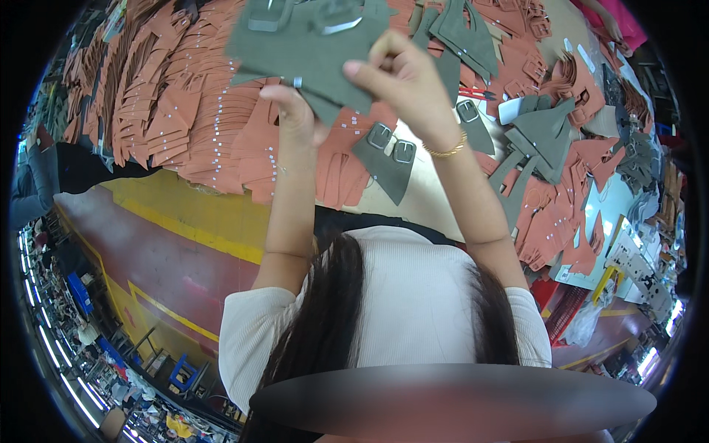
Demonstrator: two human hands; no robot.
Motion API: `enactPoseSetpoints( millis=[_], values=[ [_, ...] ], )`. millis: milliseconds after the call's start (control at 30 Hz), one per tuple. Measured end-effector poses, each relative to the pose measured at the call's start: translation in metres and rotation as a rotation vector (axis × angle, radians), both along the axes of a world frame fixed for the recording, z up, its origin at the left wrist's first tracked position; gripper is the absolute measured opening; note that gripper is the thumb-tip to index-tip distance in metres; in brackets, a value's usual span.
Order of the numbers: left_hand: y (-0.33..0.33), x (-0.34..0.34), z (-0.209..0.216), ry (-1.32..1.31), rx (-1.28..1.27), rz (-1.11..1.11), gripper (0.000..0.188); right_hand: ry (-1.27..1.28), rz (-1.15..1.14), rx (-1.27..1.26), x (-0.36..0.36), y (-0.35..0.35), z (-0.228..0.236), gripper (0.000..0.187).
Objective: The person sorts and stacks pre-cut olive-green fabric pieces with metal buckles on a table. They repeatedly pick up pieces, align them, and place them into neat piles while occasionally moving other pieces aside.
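Note:
My left hand point(292, 117) grips the lower edge of a dark green fabric or leather panel point(314, 63), thumb in front and the other fingers hidden behind. The panel carries covered buckles along its far edge and a small white tag low on its front. At its right side my right hand point(406, 85) is closed, thumb against the panel and fingers curled. A gold bracelet point(447, 146) circles my right wrist. Just below the hands, a green piece with two buckles point(390, 159) lies on the pale table point(421, 196).
Stacks of orange-brown cut pieces point(196, 111) with small white tags cover the table's left side. More green pieces point(543, 140) lie to the right, near red-handled snips point(478, 94). Another person's arm point(611, 26) shows at the far right. Below left is a yellow-striped floor point(185, 229).

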State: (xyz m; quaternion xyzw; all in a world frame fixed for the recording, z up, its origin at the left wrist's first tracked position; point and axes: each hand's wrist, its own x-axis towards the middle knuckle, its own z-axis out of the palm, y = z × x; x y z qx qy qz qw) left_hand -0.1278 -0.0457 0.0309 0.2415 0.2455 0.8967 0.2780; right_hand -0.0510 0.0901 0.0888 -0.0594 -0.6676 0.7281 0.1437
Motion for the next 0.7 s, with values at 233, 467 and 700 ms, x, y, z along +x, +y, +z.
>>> enactPoseSetpoints(
  millis=[233,467,700],
  values=[
    [-0.029,-0.028,-0.014,-0.347,-0.402,0.432,0.041,-0.141,-0.249,0.623,-0.014,0.019,-0.067,0.028],
    [-0.067,-0.049,-0.012,-0.285,-0.382,0.498,0.039,0.130,-0.338,1.465,-0.064,0.048,-0.146,0.038],
    [-0.068,-0.049,-0.010,-0.455,-0.345,0.399,0.039,-0.190,-0.406,1.381,-0.089,0.075,-0.106,0.023]
  ],
)
